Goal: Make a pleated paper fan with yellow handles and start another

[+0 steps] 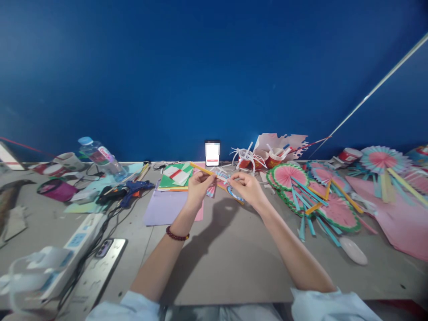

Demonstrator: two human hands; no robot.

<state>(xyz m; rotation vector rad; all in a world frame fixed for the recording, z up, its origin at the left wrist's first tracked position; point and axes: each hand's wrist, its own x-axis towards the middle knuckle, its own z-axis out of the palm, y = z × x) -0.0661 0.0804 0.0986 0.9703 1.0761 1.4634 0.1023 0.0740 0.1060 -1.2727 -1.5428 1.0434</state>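
My left hand (198, 186) and my right hand (248, 188) are held out over the middle of the grey table (227, 258), both pinched on a small folded paper piece (223, 177) with pink, white and blue stripes. A yellow stick (204, 170) runs up to the left from that piece. A dark red bead bracelet (176, 235) sits on my left wrist. Under the hands lie a lilac sheet (163, 207) and a pink sheet.
Finished pink-and-green paper fans (314, 196) with blue and yellow sticks cover the right side. A glue gun (129, 191), water bottle (100, 157), power strip (78, 240) and phone (107, 247) lie left. An upright phone (212, 153) and paper cups (267, 158) stand at the back.
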